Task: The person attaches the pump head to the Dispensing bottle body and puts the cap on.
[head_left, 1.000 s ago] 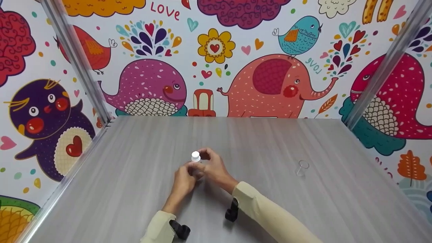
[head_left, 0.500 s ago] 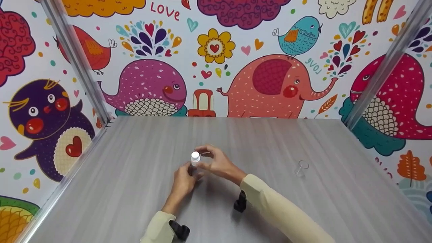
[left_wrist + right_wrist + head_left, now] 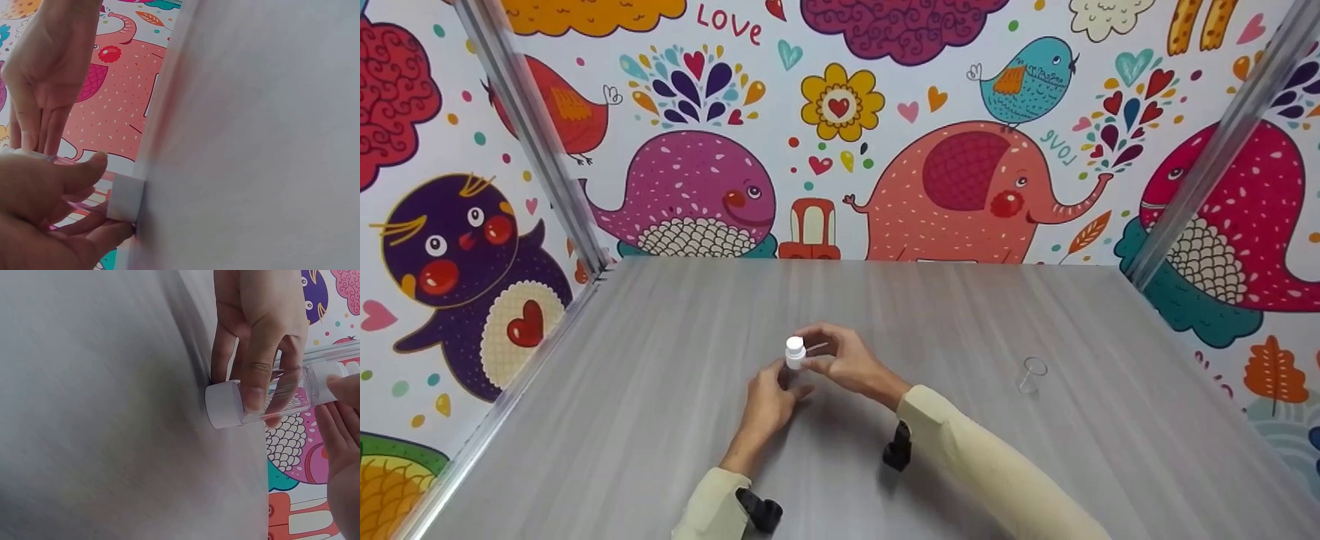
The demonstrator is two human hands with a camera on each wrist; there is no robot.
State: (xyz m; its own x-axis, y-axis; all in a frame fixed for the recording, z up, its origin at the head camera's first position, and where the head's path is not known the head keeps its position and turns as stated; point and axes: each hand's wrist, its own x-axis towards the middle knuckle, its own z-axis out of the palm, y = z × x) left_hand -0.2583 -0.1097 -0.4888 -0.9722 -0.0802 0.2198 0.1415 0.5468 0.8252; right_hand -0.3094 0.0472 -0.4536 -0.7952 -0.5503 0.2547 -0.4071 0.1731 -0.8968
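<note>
A clear cylindrical bottle with a stepped white top [image 3: 795,351] stands upright on the table in the head view. My left hand [image 3: 769,401] grips its clear body low down, thumb and fingers on either side. In the right wrist view the left hand [image 3: 264,332] wraps the body just above the white base [image 3: 222,405]. My right hand [image 3: 851,366] is at the top, its thumb on the white collar [image 3: 323,382] and its fingers behind. The left wrist view has the base [image 3: 125,197] touching the table, the collar being mostly hidden by the left hand.
A small clear cup-shaped piece [image 3: 1033,373] stands on the table [image 3: 945,322] to the right. Metal posts [image 3: 529,135] rise at the back corners, before walls printed with cartoon animals.
My right hand has shifted a little right and away from me, uncovering more of the white collar. The left hand and the bottle stay in place.
</note>
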